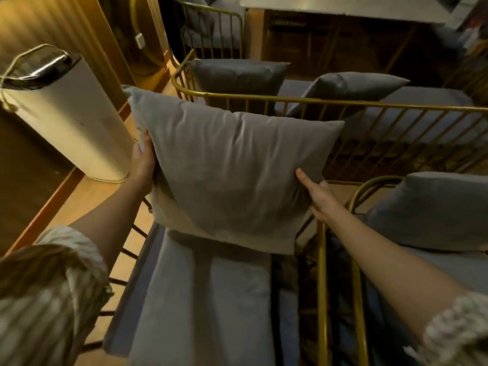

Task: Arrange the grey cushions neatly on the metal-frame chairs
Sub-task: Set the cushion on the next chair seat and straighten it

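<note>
A large grey cushion (232, 170) stands upright over the grey seat pad (211, 299) of the nearest metal-frame chair. My left hand (141, 161) grips its left edge. My right hand (317, 196) presses flat against its lower right edge, fingers stretched out. Two more grey cushions (237, 75) (351, 87) lean on the chairs behind the gold rail (369, 105). Another grey cushion (433, 210) rests on the chair to my right.
A tall white cylindrical bin (68, 122) with a black liner stands on the wooden floor at the left. A gold chair armrest (323, 286) runs under my right forearm. A grey table top (343, 6) sits at the back.
</note>
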A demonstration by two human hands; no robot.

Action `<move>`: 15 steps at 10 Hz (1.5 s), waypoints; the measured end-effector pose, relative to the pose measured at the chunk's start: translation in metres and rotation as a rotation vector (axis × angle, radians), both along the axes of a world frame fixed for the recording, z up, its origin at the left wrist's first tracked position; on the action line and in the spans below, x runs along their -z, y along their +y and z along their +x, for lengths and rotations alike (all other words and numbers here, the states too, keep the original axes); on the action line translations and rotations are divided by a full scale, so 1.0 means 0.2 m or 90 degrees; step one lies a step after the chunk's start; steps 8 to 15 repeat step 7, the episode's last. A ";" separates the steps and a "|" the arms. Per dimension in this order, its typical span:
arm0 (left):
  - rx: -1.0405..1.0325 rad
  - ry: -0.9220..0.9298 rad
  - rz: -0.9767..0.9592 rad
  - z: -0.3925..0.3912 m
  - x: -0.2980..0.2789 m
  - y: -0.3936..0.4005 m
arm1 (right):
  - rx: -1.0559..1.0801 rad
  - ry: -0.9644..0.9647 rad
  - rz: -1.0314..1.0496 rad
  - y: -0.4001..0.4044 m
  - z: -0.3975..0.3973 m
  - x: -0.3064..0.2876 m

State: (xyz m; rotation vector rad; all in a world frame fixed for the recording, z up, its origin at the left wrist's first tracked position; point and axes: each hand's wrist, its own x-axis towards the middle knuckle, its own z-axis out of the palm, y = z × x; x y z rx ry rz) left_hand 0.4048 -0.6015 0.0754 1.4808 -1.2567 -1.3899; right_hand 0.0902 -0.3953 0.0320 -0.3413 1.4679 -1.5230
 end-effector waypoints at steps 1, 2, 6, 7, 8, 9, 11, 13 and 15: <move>-0.003 0.008 0.020 0.03 0.11 -0.15 | -0.019 0.048 0.019 -0.17 0.03 -0.03; 0.003 0.006 0.031 0.06 0.26 -0.25 | -0.023 0.075 0.044 -0.31 0.03 0.01; 0.095 -0.162 0.075 -0.01 0.65 -0.19 | -0.018 0.301 0.229 -0.55 0.12 0.29; 0.134 -0.161 0.111 0.01 0.61 -0.08 | -0.060 0.321 0.279 -0.44 0.14 0.34; 0.134 -0.161 0.111 0.01 0.61 -0.08 | -0.060 0.321 0.279 -0.44 0.14 0.34; 0.134 -0.161 0.111 0.01 0.61 -0.08 | -0.060 0.321 0.279 -0.44 0.14 0.34; 0.134 -0.161 0.111 0.01 0.61 -0.08 | -0.060 0.321 0.279 -0.44 0.14 0.34; 0.134 -0.161 0.111 0.01 0.61 -0.08 | -0.060 0.321 0.279 -0.44 0.14 0.34; 0.134 -0.161 0.111 0.01 0.61 -0.08 | -0.060 0.321 0.279 -0.44 0.14 0.34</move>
